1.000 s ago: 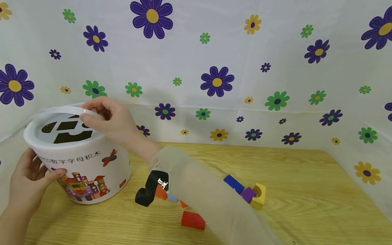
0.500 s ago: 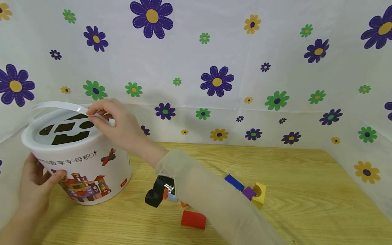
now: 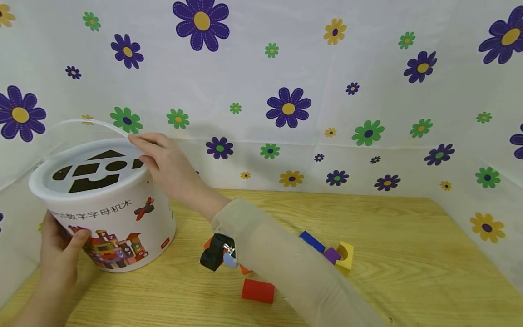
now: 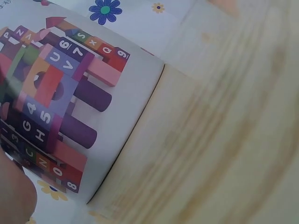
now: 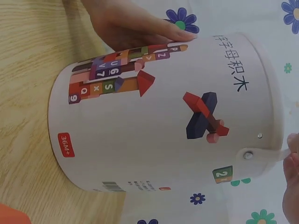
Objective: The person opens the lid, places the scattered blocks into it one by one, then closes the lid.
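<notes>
The left hand (image 3: 61,254) gripped the lower left side of the bucket (image 3: 108,206), with the thumb against its printed front and the other fingers around the back. The right hand (image 3: 169,165) pinched the handle (image 3: 96,121) at its right part, just above the rim; whether any finger also touched the rim could not be told. The bucket was positioned between the hands: to the right of the left hand, and to the left of and below the right hand. Its long axis ran near upright, and its base met the table (image 3: 408,254); a slight lean could not be ruled out. The handle was raised, arching from right to left above the lid (image 3: 128,172), which was seated on top and had several shaped holes. The right hand was the nearer one to the handle and to the rivet (image 5: 248,155) at its right end; the left hand was nearer to the base. The right sleeve (image 3: 294,268) crossed over the middle of the table. Beyond the bucket, on its right, a red block (image 3: 258,291) lay near the sleeve, with a light-blue block (image 3: 230,260) partly hidden by the wrist camera (image 3: 212,254). On the far side of the sleeve, a blue block (image 3: 312,241), a purple block (image 3: 332,255) and a notched yellow block (image 3: 346,256) lay close together. A flowered cloth (image 3: 245,68) hung behind the table.
</notes>
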`<act>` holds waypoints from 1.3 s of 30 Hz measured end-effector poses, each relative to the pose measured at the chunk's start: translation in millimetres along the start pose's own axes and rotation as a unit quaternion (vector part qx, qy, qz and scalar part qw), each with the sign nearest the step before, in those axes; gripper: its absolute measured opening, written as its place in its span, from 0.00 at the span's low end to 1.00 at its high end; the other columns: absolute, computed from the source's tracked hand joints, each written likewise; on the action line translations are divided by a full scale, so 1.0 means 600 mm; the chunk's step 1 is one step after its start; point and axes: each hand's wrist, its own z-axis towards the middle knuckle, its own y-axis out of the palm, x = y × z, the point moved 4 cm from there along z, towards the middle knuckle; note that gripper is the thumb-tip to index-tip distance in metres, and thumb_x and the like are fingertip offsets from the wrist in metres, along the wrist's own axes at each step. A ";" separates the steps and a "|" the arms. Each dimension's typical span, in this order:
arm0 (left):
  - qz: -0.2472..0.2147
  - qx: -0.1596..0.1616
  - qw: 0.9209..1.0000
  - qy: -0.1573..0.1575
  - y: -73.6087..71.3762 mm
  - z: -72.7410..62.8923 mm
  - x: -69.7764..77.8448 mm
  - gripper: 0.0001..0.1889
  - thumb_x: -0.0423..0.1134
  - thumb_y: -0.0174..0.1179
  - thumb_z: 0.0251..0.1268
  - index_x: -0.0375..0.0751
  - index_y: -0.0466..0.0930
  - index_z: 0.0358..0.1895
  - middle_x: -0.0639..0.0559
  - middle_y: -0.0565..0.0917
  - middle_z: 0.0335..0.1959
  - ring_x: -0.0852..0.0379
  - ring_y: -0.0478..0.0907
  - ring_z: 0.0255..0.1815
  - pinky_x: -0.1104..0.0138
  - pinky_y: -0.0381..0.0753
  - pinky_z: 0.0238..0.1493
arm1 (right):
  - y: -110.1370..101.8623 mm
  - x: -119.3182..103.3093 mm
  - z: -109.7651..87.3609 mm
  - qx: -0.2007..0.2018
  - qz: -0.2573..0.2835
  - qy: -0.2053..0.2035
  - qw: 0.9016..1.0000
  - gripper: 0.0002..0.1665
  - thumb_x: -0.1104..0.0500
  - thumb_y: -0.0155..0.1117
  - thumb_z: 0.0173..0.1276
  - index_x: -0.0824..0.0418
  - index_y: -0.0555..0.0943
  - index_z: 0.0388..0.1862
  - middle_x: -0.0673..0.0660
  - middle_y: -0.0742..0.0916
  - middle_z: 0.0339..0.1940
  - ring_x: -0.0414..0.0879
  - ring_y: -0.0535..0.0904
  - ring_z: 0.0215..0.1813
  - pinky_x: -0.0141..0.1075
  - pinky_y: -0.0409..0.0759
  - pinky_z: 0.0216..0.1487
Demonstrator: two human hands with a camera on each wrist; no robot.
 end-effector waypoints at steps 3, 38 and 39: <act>-0.001 0.000 1.000 -0.002 0.000 -0.001 0.000 0.40 0.32 0.63 0.61 0.48 0.53 0.74 0.47 0.68 0.60 0.51 0.57 0.66 0.75 0.57 0.66 | 0.003 0.012 0.001 -0.021 -0.019 0.040 0.999 0.28 0.64 0.49 0.74 0.61 0.63 0.72 0.55 0.71 0.67 0.38 0.66 0.66 0.15 0.58 0.60; 0.063 -0.019 0.998 -0.021 -0.011 -0.002 0.004 0.38 0.28 0.60 0.63 0.51 0.54 0.74 0.49 0.64 0.66 0.53 0.55 0.69 0.76 0.56 0.66 | 0.069 0.084 -0.058 -0.169 -0.042 0.175 0.969 0.26 0.54 0.37 0.80 0.62 0.65 0.71 0.56 0.78 0.61 0.43 0.72 0.61 0.30 0.69 0.61; 0.066 -0.019 0.997 -0.022 -0.011 -0.002 0.004 0.39 0.27 0.60 0.63 0.51 0.54 0.74 0.49 0.64 0.66 0.53 0.55 0.69 0.76 0.56 0.66 | 0.070 0.084 -0.060 -0.168 -0.041 0.177 0.969 0.26 0.53 0.38 0.80 0.62 0.65 0.71 0.55 0.78 0.61 0.43 0.72 0.60 0.30 0.70 0.61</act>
